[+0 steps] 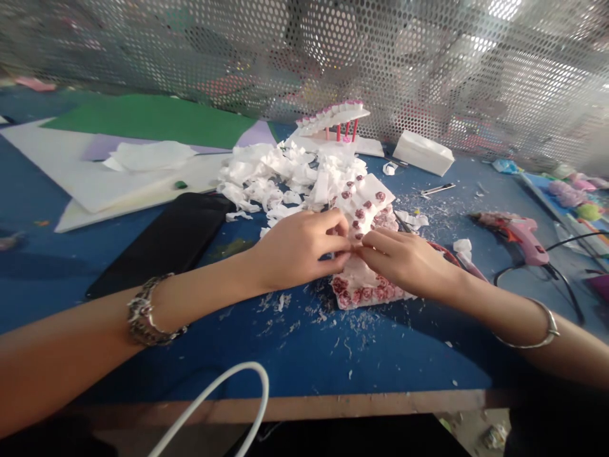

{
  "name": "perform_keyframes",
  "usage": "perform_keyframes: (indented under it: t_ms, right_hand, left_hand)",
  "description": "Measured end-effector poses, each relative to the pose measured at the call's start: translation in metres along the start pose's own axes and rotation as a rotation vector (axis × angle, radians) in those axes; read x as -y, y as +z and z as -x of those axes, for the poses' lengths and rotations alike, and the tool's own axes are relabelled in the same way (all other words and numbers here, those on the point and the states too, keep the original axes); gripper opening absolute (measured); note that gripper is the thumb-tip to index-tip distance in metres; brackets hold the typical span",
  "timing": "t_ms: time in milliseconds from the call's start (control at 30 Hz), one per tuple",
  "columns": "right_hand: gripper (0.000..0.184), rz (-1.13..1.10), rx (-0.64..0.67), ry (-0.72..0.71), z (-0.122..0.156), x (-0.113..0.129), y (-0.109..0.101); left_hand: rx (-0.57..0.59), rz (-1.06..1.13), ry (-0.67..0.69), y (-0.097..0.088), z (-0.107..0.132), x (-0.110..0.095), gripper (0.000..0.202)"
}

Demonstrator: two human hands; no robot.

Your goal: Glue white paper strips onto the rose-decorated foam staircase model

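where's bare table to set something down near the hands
Bare blue table lies between the two forearms, from the rose-covered piece to the near edge, with only small scraps. Another patch sits left of the black slab. Crowded: the white scrap pile behind the left hand and right hand, and the glue gun side.

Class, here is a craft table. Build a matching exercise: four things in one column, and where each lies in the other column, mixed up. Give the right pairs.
Things
1. pink glue gun
2. green sheet
3. white cable
4. rose-patterned piece

Places
A. at the fingertips of the left hand and right hand
B. far left, near the perforated screen
C. on the blue table, beyond the right forearm
D. looping over the near table edge

Pairs: 1-C, 2-B, 3-D, 4-A
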State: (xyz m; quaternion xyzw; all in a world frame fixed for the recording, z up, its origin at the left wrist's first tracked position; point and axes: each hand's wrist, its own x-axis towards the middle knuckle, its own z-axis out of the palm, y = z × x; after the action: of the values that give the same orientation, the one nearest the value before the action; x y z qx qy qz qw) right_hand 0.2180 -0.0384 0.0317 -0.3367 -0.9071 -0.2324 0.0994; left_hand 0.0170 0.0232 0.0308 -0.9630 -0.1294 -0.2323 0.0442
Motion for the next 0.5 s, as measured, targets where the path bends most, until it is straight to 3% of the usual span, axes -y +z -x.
perform_keyframes:
  t_ms: [100,200,500]
  right_hand:
    - [0.022,0.013,0.057,-0.029,0.004,-0.003,-0.004]
    - [0.017,0.03,0.117,-0.035,0.006,-0.004,-0.007]
    - [0.023,-0.044,0.135,-0.003,0.006,-0.01,-0.013]
  left_hand:
    - [-0.072,-0.236,0.194,0.0,0.0,-0.001,0.023]
    - [-0.097,-0.341,0.304,-0.001,0.0,-0.003,0.024]
    - [-0.071,-0.395,0.372,-0.002,0.001,-0.001,0.032]
